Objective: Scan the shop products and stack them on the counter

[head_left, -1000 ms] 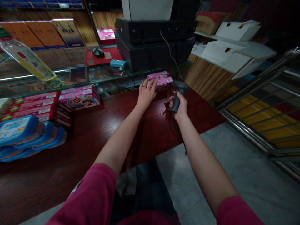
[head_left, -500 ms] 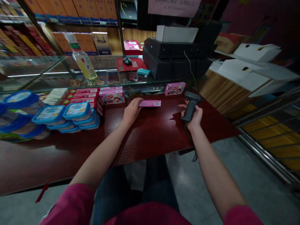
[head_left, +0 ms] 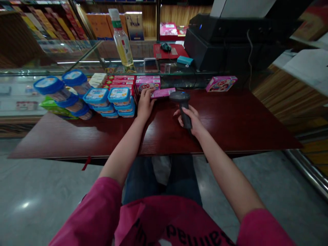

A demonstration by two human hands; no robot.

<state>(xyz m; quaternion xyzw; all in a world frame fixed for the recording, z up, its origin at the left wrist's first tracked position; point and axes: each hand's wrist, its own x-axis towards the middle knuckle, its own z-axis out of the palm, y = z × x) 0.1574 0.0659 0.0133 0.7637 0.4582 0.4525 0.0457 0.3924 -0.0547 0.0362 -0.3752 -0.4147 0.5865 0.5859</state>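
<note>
My left hand (head_left: pixel 145 104) grips a flat pink box (head_left: pixel 162 93) by its left end, just above the dark red table (head_left: pixel 230 119) and close to a stack of pink and red boxes (head_left: pixel 133 82). My right hand (head_left: pixel 191 119) is wrapped round the handle of a dark barcode scanner (head_left: pixel 181 102), whose head sits right beside the pink box's right end. A second pink box (head_left: pixel 220 83) lies alone at the table's far right.
Blue-lidded tubs (head_left: pixel 102 99) are stacked at the far left of the table. Behind it runs a glass counter (head_left: pixel 77 65) with a clear bottle (head_left: pixel 122 41), a red mouse pad and a black register machine (head_left: pixel 230 37). Grey floor lies below the table.
My left hand has carried the pink box leftward from the far right stack to beside the box stack. My right hand brought the scanner left, up to the box. The view swung left.
</note>
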